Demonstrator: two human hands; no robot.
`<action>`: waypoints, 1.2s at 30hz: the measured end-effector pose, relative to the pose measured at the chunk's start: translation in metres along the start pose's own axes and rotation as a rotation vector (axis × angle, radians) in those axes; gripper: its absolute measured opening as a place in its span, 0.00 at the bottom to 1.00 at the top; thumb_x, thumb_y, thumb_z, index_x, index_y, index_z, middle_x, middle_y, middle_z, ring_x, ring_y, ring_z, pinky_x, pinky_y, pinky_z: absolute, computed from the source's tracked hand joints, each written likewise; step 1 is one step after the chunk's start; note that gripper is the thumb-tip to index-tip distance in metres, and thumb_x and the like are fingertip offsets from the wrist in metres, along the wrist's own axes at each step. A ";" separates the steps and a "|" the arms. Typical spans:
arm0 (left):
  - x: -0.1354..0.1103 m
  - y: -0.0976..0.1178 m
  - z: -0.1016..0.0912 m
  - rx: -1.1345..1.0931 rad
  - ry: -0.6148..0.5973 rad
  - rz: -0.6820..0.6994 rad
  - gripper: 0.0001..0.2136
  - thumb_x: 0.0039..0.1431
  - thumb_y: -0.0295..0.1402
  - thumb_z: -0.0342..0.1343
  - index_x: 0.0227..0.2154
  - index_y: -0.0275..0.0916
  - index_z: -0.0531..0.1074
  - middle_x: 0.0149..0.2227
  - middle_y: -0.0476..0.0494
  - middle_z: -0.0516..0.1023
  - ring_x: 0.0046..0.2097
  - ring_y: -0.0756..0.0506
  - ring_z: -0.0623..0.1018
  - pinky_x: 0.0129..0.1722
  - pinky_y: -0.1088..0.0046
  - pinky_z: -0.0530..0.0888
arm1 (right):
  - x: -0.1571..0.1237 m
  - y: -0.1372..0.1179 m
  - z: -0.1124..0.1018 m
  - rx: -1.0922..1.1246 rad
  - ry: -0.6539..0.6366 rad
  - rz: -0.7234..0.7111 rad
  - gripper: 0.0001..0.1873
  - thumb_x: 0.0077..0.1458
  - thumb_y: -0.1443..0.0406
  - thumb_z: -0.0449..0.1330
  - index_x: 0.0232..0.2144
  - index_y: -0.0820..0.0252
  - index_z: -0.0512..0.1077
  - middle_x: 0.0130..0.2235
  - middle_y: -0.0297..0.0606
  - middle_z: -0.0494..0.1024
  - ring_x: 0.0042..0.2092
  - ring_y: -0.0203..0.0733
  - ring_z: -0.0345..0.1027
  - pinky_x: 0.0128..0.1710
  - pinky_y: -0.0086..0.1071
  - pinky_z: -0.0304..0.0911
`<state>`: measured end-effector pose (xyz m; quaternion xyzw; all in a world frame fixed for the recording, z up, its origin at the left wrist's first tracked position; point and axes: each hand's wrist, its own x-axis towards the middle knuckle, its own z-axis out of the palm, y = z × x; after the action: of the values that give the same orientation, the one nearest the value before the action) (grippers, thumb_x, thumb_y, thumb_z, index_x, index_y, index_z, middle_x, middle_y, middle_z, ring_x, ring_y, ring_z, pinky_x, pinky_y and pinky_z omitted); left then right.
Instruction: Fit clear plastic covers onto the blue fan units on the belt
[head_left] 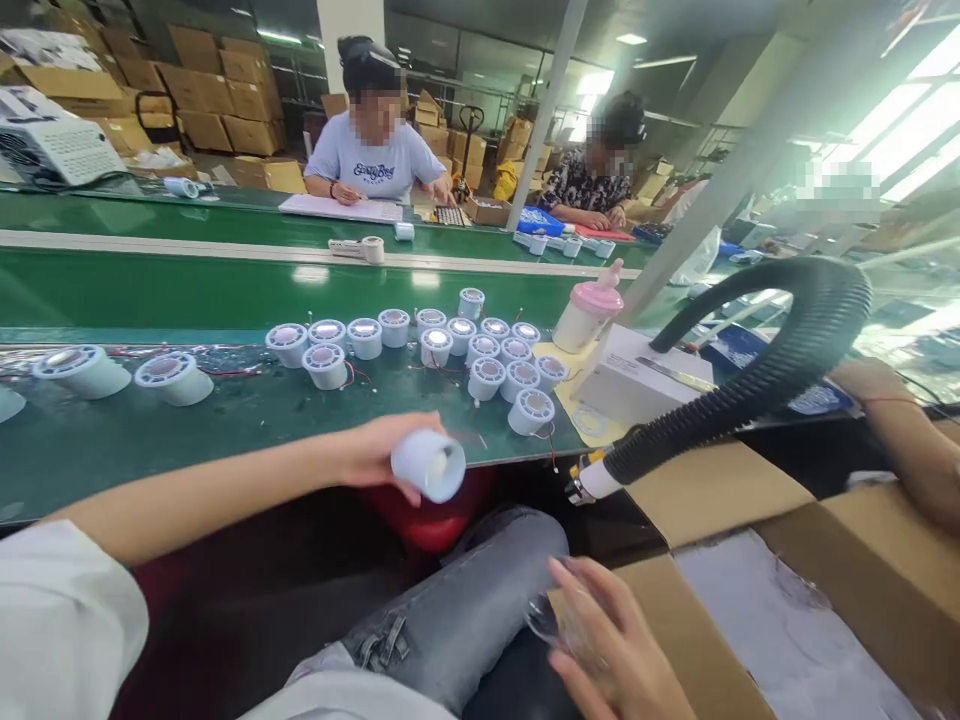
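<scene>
My left hand (386,452) is closed around a pale blue plastic cylinder housing (429,466), held just off the table's near edge with its round end turned toward me. Low in the view, above my lap, my right hand (619,640) has its fingers curved about a clear plastic piece (551,620); blur hides its exact shape. On the green table beyond my left hand stand several similar pale housings (487,378) with slotted round tops, some trailing thin red and black wires. More of them (174,378) stand to the left.
A black ribbed hose (750,370) with a white nozzle arches over the right side. Beside it are a white box (637,375) and a pink-lidded bottle (589,308). An open carton (825,590) stands at lower right, near another person's arm (907,440). Two people sit across the green conveyor (187,290).
</scene>
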<state>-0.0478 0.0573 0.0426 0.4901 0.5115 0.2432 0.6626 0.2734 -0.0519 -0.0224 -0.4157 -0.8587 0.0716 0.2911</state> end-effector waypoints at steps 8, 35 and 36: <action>-0.010 -0.037 0.071 0.650 -0.297 0.311 0.11 0.60 0.36 0.50 0.36 0.37 0.74 0.37 0.45 0.71 0.38 0.46 0.73 0.44 0.66 0.71 | 0.043 -0.034 0.026 -0.139 -0.107 0.131 0.14 0.53 0.73 0.59 0.42 0.56 0.76 0.55 0.50 0.68 0.52 0.58 0.65 0.45 0.48 0.71; -0.006 -0.074 0.081 -0.145 -0.344 0.206 0.28 0.50 0.33 0.66 0.55 0.43 0.66 0.50 0.42 0.75 0.47 0.47 0.76 0.46 0.71 0.75 | 0.025 -0.020 0.005 0.613 -0.089 0.294 0.24 0.47 0.67 0.69 0.48 0.50 0.74 0.56 0.41 0.74 0.57 0.49 0.67 0.58 0.44 0.63; -0.008 -0.073 0.081 -0.154 -0.349 0.204 0.27 0.51 0.33 0.65 0.55 0.44 0.66 0.50 0.43 0.75 0.45 0.47 0.76 0.44 0.72 0.75 | 0.024 -0.020 0.004 0.543 -0.082 0.231 0.25 0.48 0.68 0.69 0.49 0.51 0.73 0.55 0.42 0.74 0.57 0.49 0.67 0.59 0.43 0.63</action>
<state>0.0108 -0.0112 -0.0199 0.5219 0.3166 0.2591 0.7485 0.2463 -0.0466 -0.0079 -0.4145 -0.7660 0.3481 0.3468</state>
